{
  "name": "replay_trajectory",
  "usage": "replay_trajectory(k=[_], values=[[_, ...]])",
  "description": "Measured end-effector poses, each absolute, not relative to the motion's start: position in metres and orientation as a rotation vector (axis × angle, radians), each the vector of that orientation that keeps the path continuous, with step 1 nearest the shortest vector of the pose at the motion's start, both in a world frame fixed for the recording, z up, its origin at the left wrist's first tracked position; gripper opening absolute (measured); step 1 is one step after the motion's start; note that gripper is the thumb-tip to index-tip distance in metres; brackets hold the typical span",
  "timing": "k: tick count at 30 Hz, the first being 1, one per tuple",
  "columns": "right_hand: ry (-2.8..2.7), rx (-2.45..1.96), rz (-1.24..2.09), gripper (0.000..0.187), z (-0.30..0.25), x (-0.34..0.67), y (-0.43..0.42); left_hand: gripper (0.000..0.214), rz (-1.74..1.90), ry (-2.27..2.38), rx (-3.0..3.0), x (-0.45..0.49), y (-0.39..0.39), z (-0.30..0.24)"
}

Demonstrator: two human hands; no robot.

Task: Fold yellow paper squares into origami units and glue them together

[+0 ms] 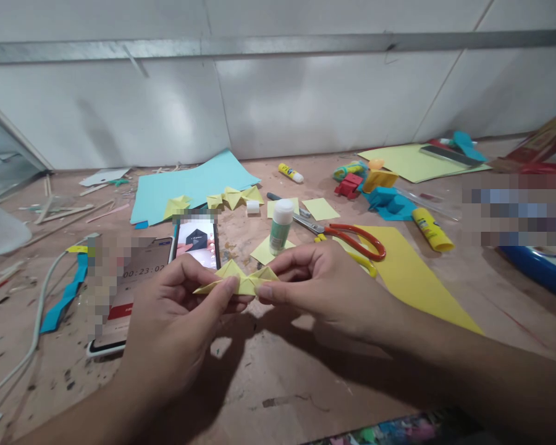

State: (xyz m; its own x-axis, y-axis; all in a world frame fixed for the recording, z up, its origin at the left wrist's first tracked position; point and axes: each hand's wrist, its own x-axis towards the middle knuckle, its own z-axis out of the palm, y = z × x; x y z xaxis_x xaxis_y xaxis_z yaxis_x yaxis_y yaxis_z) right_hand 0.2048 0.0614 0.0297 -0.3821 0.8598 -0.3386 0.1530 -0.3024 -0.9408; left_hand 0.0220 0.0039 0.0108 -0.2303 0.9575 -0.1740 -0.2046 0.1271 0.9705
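A yellow folded-paper piece [248, 284] with pointed peaks is held up between both hands, above the table. My left hand [180, 309] pinches its left half, thumb in front and fingers behind. On the other half, my right hand [319, 284] closes thumb and fingers near the right peak. Just beyond the hands a glue stick [281, 228] with a white top stands upright on a small yellow paper square [261, 253]. More yellow folded pieces [233, 196] rest by the light blue sheet, with a small white cap [252, 207] near them.
Two phones, one [197, 241] showing a dark folded shape and one [134, 296] a timer, lie at the left. Orange-handled scissors [352, 238], a yellow sheet [412, 278], a yellow glue tube [432, 230] and blue folded paper [389, 203] lie right. A light blue sheet [185, 179] is behind.
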Motion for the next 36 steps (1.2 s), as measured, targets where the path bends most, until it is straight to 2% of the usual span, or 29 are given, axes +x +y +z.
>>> replay_trajectory(k=[3, 8, 13, 18, 25, 36], values=[[-1.449, -1.302, 1.711, 0.024, 0.024, 0.206, 0.061, 0.031, 1.395, 1.322, 0.868, 0.024, 0.006, 0.012], [-1.4, -1.316, 1.724, 0.03, 0.023, 0.204, 0.061, 0.051, 1.37, 1.27, 0.93, 0.023, 0.006, 0.007], [-1.3, -1.259, 1.89, 0.036, 0.028, 0.204, 0.06, 0.041, 1.234, 1.233, 0.893, 0.02, 0.001, 0.001], [-1.277, -1.275, 1.9, 0.039, 0.028, 0.205, 0.059, 0.028, 1.236, 1.162, 0.788, 0.017, 0.001, -0.004], [-1.194, -1.231, 1.943, 0.034, 0.02, 0.206, 0.06, 0.018, 1.171, 1.1, 0.579, 0.024, 0.002, 0.001], [-1.253, -1.097, 1.855, 0.027, 0.026, 0.211, 0.069, 0.018, 1.054, 1.07, 0.57, 0.022, 0.006, 0.005]])
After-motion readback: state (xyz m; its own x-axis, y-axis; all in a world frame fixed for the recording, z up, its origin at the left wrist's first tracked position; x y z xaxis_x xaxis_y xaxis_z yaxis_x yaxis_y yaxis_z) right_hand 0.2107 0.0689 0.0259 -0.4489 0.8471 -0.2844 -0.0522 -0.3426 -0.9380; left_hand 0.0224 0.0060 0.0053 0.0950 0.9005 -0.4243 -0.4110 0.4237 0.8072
